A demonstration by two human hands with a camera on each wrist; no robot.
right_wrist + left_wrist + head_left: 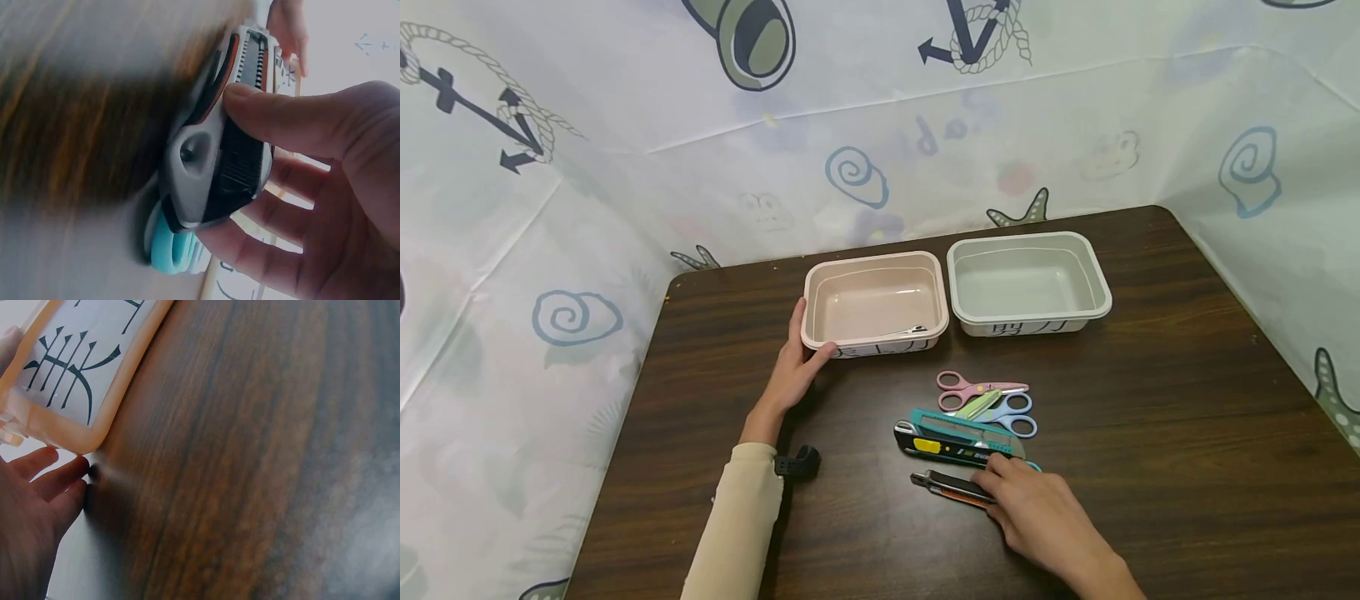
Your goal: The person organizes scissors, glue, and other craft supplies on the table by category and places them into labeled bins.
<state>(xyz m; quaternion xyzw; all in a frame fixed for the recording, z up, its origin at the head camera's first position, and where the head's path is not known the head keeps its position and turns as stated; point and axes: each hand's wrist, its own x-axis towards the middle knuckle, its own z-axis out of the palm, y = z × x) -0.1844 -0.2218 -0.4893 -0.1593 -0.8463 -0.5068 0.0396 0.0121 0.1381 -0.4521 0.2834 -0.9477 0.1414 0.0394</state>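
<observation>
The left hand [790, 371] holds the front left corner of a pink plastic box [871, 258], thumb at the front wall and fingers along the left end. Inside that box lies a thin silvery item [916, 330], its kind unclear. Between thumb and fingers, the right hand [1048, 512] grips a grey and black utility knife [215, 137] with red-orange edging, low over the table. Just beyond it lie a black utility knife with a yellow slider [936, 447] and a teal cutter [962, 426]. Pink scissors [973, 389] and blue-handled scissors [1011, 414] with a green part [979, 405] overlap behind them.
A pale grey-green plastic box [1022, 319] stands right of the pink one, near the back edge of the dark wooden table [1195, 417]. Patterned white sheeting [925, 158] hangs behind and at the sides. A black band [799, 463] is on the left wrist.
</observation>
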